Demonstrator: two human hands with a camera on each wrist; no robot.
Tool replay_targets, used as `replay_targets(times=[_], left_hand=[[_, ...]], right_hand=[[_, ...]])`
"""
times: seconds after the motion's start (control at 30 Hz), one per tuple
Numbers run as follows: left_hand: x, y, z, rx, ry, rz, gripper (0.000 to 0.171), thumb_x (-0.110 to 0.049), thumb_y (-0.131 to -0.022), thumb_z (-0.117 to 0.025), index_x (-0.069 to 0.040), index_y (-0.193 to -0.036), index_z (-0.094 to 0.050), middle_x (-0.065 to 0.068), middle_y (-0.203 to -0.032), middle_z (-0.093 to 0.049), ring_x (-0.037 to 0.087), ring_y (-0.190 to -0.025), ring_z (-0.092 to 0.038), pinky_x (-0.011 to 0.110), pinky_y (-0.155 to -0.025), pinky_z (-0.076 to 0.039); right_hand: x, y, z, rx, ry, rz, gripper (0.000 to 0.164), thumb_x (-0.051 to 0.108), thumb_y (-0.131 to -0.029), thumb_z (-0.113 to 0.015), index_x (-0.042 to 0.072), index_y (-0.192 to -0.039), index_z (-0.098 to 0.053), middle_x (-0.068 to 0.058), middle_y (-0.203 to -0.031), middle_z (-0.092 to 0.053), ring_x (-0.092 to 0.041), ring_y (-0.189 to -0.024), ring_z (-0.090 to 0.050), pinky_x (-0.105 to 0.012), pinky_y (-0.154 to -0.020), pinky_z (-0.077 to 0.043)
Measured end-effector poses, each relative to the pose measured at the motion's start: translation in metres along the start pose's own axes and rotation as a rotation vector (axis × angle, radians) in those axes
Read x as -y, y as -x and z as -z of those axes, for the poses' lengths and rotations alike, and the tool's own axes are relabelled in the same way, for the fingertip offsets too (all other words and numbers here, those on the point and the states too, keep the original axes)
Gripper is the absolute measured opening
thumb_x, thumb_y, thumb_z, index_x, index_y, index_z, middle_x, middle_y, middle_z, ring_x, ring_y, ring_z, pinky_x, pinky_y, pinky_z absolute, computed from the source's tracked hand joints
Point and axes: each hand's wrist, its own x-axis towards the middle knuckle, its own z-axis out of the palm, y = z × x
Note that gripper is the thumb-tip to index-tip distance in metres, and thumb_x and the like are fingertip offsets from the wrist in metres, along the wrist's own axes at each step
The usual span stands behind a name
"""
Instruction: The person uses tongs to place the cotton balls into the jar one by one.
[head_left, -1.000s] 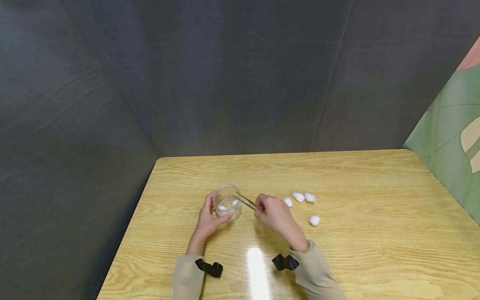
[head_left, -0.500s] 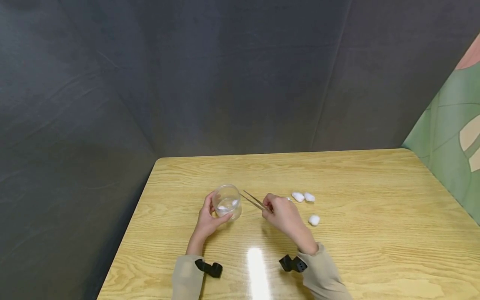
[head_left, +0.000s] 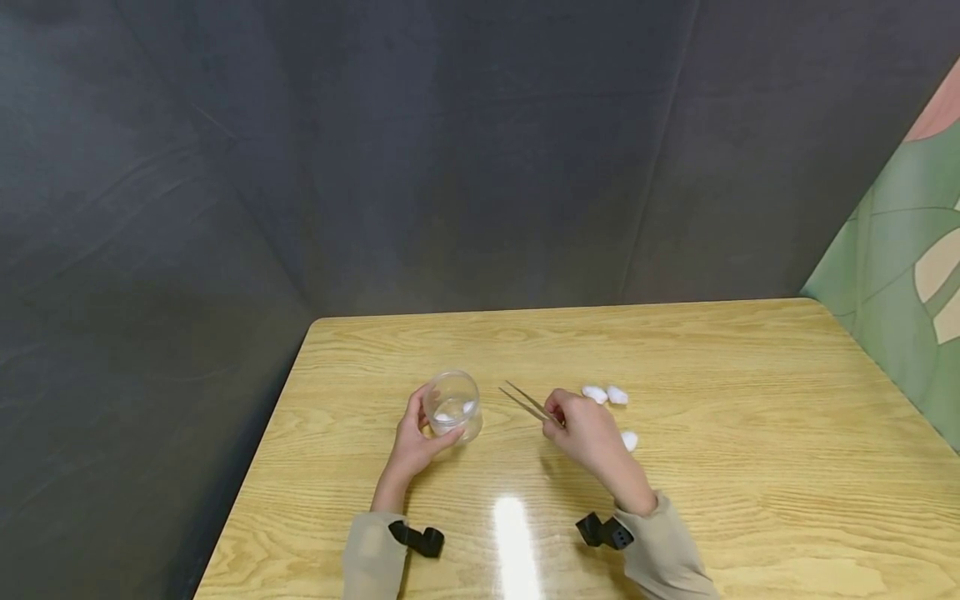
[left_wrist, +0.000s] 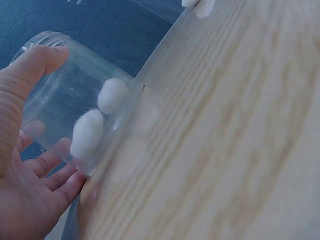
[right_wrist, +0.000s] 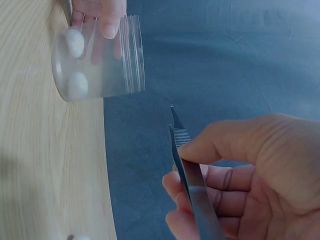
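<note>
Downward, the table (head_left: 750,492) is cut off beneath my sleeves (head_left: 373,557). My left hand (head_left: 415,440) curls round a clear jar (head_left: 455,398), some fingers (left_wrist: 46,162) behind it; my right hand (head_left: 591,432) pinches tweezers (head_left: 527,403), their rear end out of sight. Two cotton balls (left_wrist: 88,134) sit in the jar; beside my right hand lie two more, and a third it partly covers.

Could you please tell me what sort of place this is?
Probably a screened recording area, judging by the dark grey sheet-like backdrop, the rectangular light-brown wood-grain table and the boxy black wrist cameras.
</note>
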Motion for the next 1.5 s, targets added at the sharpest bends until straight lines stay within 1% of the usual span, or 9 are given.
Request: replay_targets(times=[0.17, 0.37, 0.6, 0.93, 1.2, 1.5], left_hand=[[0.001, 0.000, 0.000, 0.002, 0.005, -0.003, 0.079, 0.000, -0.074, -0.076, 0.001, -0.140, -0.032, 0.026, -0.137, -0.041, 0.044, -0.123, -0.040, 0.053, -0.099, -0.032], [0.002, 0.001, 0.001, 0.001, 0.006, 0.002, 0.080, -0.001, -0.074, -0.076, 0.000, -0.141, -0.032, 0.025, -0.138, -0.041, 0.042, -0.123, -0.040, 0.051, -0.098, -0.033], [0.001, 0.001, 0.002, 0.009, 0.013, 0.001, 0.080, -0.001, -0.075, -0.076, 0.000, -0.141, -0.032, 0.025, -0.138, -0.040, 0.042, -0.123, -0.040, 0.051, -0.099, -0.032], [0.003, 0.000, 0.001, 0.011, 0.020, -0.008, 0.079, 0.000, -0.075, -0.075, 0.001, -0.141, -0.031, 0.026, -0.138, -0.040, 0.043, -0.122, -0.040, 0.051, -0.097, -0.033], [0.001, 0.001, 0.001, 0.011, 0.018, -0.025, 0.080, 0.001, -0.074, -0.076, 0.002, -0.141, -0.031, 0.027, -0.138, -0.039, 0.044, -0.124, -0.039, 0.052, -0.098, -0.032], [0.001, 0.001, 0.000, 0.012, 0.020, -0.016, 0.080, 0.001, -0.075, -0.076, 0.000, -0.141, -0.031, 0.027, -0.139, -0.039, 0.043, -0.125, -0.038, 0.052, -0.099, -0.032]], right_hand=[[-0.004, 0.002, 0.003, -0.014, 0.015, 0.016, 0.010, 0.003, -0.077, -0.068, 0.006, -0.081, -0.059, 0.004, -0.061, -0.046, -0.008, -0.049, -0.037, -0.023, -0.045, -0.032], [-0.010, 0.005, 0.005, -0.011, 0.036, 0.014, 0.009, 0.003, -0.078, -0.067, 0.006, -0.081, -0.059, 0.004, -0.060, -0.045, -0.008, -0.048, -0.037, -0.023, -0.043, -0.031], [-0.018, 0.009, 0.008, -0.042, 0.058, 0.024, 0.011, 0.002, -0.076, -0.067, 0.006, -0.081, -0.058, 0.003, -0.062, -0.045, -0.009, -0.051, -0.037, -0.024, -0.045, -0.032], [-0.025, 0.013, 0.014, -0.041, 0.060, -0.002, 0.012, 0.002, -0.076, -0.066, 0.007, -0.079, -0.056, 0.004, -0.058, -0.040, -0.009, -0.049, -0.035, -0.025, -0.045, -0.030], [-0.033, 0.017, 0.018, -0.064, 0.076, -0.004, 0.012, 0.001, -0.075, -0.066, 0.006, -0.079, -0.056, 0.004, -0.058, -0.041, -0.010, -0.048, -0.036, -0.027, -0.045, -0.031], [-0.040, 0.020, 0.022, -0.066, 0.063, -0.023, 0.011, 0.001, -0.076, -0.066, 0.005, -0.079, -0.056, 0.004, -0.058, -0.043, -0.010, -0.048, -0.036, -0.027, -0.045, -0.031]])
